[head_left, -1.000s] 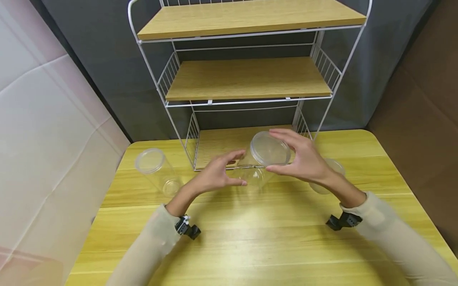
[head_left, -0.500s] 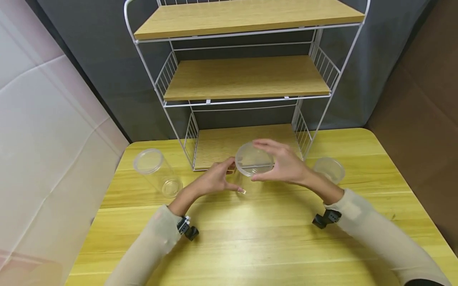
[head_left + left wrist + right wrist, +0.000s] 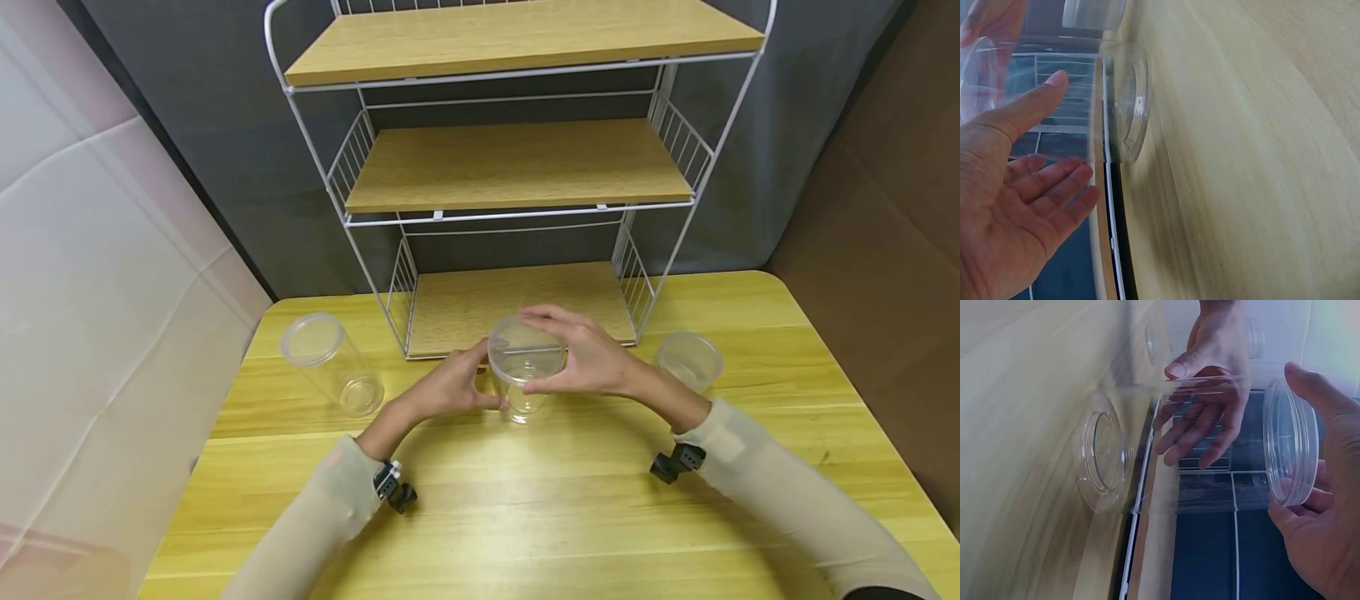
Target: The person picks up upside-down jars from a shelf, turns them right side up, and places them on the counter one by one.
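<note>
In the head view, a clear cylindrical jar (image 3: 527, 393) with a translucent round lid (image 3: 517, 350) is upright just in front of the shelf. My right hand (image 3: 581, 354) grips it by the lidded rim, thumb on the near side and fingers on the far side. The left hand (image 3: 456, 382) is at the jar's left side, thumb and fingers spread apart. In the left wrist view, that hand's fingers are nearly straight and its thumb overlaps the jar wall. The jar's base (image 3: 1102, 450) is at or just above the tabletop; exact contact cannot be told.
A tall clear jar (image 3: 315, 342) with a lid stands at left on the wooden table (image 3: 525, 517). A smaller clear container (image 3: 690, 358) stands at right. A white wire rack with wooden shelves (image 3: 517, 162) rises behind the hands.
The right hand has brought the jar leftward and down toward the table, from tilted to upright. My left hand has shifted slightly down and stays beside it.
</note>
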The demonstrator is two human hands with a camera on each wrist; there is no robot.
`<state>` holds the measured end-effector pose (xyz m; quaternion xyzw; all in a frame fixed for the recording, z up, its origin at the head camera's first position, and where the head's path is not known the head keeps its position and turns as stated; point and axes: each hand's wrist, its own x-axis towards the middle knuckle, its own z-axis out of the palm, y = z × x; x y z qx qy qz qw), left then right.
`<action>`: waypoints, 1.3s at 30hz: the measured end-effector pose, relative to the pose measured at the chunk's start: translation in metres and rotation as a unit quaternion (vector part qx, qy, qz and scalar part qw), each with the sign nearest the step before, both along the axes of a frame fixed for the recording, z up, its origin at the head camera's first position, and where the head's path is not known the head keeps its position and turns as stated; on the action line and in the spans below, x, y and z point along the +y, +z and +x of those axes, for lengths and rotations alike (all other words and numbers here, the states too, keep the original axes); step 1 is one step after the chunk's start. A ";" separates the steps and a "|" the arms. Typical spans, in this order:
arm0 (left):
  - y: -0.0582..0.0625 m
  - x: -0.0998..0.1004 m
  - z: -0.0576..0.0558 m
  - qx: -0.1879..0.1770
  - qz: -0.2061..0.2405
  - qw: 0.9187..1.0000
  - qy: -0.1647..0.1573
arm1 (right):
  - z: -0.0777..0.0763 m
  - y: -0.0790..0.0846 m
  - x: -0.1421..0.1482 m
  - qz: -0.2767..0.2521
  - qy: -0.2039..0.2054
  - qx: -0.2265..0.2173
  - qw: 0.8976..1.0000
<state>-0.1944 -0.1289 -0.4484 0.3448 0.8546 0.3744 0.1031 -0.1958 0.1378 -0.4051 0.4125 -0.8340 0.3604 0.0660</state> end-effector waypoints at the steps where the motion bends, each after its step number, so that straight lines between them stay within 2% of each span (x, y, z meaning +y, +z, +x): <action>1: 0.000 0.000 0.000 -0.001 0.001 1.000 0.001 | 0.000 0.000 0.000 0.002 0.001 0.000 1.000; 8: 0.002 -0.002 0.000 0.000 -0.001 1.000 0.003 | -0.002 -0.001 0.003 0.021 0.010 -0.015 1.000; 13: 0.016 -0.009 0.003 0.018 -0.008 1.000 0.018 | 0.001 0.006 0.015 0.026 0.001 -0.020 0.999; 17: 0.039 -0.019 0.011 0.033 -0.032 0.998 0.048 | 0.005 0.017 0.033 0.046 -0.020 -0.009 0.999; 22: 0.077 -0.038 0.026 0.058 -0.051 0.994 0.071 | 0.012 0.032 0.069 0.064 -0.048 0.007 0.997; 27: 0.121 -0.067 0.039 0.093 -0.090 0.988 0.079 | 0.020 0.041 0.105 0.073 -0.089 -0.010 0.993; 30: 0.142 -0.087 0.046 0.107 -0.108 0.984 0.094 | 0.025 0.047 0.123 0.076 -0.111 -0.016 0.991; 34: 0.160 -0.111 0.052 0.129 -0.106 0.979 0.112 | 0.032 0.050 0.151 0.081 -0.156 -0.022 0.984; 37: 0.169 -0.131 0.051 0.145 -0.099 0.976 0.129 | 0.038 0.050 0.172 0.082 -0.196 -0.040 0.976; 39: 0.174 -0.145 0.048 0.139 -0.100 0.974 0.147 | 0.039 0.048 0.184 0.088 -0.213 -0.043 0.972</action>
